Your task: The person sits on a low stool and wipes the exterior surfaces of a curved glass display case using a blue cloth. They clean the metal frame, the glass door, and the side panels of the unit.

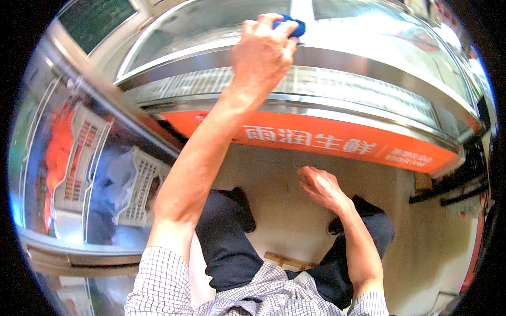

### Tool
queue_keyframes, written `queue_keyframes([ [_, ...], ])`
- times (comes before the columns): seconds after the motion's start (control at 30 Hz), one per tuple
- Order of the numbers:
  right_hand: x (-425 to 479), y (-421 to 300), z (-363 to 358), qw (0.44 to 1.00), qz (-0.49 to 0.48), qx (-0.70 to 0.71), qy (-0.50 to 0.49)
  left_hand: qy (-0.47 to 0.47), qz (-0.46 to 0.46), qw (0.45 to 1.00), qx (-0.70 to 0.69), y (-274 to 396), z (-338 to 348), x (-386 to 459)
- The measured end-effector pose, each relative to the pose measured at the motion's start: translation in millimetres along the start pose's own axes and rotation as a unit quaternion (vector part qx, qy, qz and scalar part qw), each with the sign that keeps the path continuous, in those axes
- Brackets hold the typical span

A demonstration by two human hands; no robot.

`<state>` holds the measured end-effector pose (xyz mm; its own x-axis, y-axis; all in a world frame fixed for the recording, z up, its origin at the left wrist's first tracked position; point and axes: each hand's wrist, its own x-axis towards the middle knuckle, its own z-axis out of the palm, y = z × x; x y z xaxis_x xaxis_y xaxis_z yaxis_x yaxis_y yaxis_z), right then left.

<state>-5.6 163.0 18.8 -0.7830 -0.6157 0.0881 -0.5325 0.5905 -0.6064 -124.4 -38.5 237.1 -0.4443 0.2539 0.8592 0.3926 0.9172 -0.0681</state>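
Observation:
My left hand [263, 53] reaches far forward and grips a bunched blue cloth [299, 28]. The cloth lies against the upper glass [348, 23] of a refrigerated display case, just above its metal rail [336, 57]. My right hand [319, 186] hangs in the air between my knees, lower than the orange front panel [308, 138]. Its fingers are curled in, no object shows in it, and its palm is hidden. The panel bears white writing, seen upside down.
A glass-door cabinet [138, 252] on the left holds white plastic baskets [136, 189] and orange goods [59, 146]. Slatted white grating [348, 85] runs under the case's rail. Part of a wooden stool [290, 260] shows below me on the pale floor [276, 225]. Dark bars [446, 193] stand at right.

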Motion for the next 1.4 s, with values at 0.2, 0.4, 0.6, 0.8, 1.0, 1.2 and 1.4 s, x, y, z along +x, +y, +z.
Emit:
queue_keyframes([
  [0.2, 3.0, -3.3, 5.7, 0.999, 0.002, 0.005, -0.037, -0.041, -0.057, 0.997, 0.029, -54.2, -23.4, -5.9],
  [0.4, 9.6, -6.8, 12.9, 0.996, 0.022, -0.007, -0.084, -0.037, -0.101, 0.986, 0.125, -174.2, -52.0, -37.8],
  [0.6, 13.9, -9.7, 15.6, 0.996, 0.004, -0.023, -0.083, -0.088, -0.156, 0.96, 0.213, -284.4, -93.3, -63.2],
  [0.8, 14.4, -4.9, 14.9, 0.994, 0.015, -0.015, -0.104, -0.149, -0.195, 0.918, 0.312, -328.8, -127.0, -70.0],
  [1.0, 14.0, -3.1, 12.7, 0.991, 0.024, -0.027, -0.132, -0.228, -0.133, 0.872, 0.411, -354.2, -140.2, -66.7],
  [1.2, 6.0, 3.9, 9.4, 0.985, 0.026, -0.097, -0.138, -0.248, -0.149, 0.861, 0.419, -352.5, -141.5, -65.6],
  [1.4, -0.3, 1.3, 0.0, 0.985, 0.032, -0.117, -0.119, -0.073, -0.234, 0.943, 0.224, -347.3, -140.2, -88.9],
])
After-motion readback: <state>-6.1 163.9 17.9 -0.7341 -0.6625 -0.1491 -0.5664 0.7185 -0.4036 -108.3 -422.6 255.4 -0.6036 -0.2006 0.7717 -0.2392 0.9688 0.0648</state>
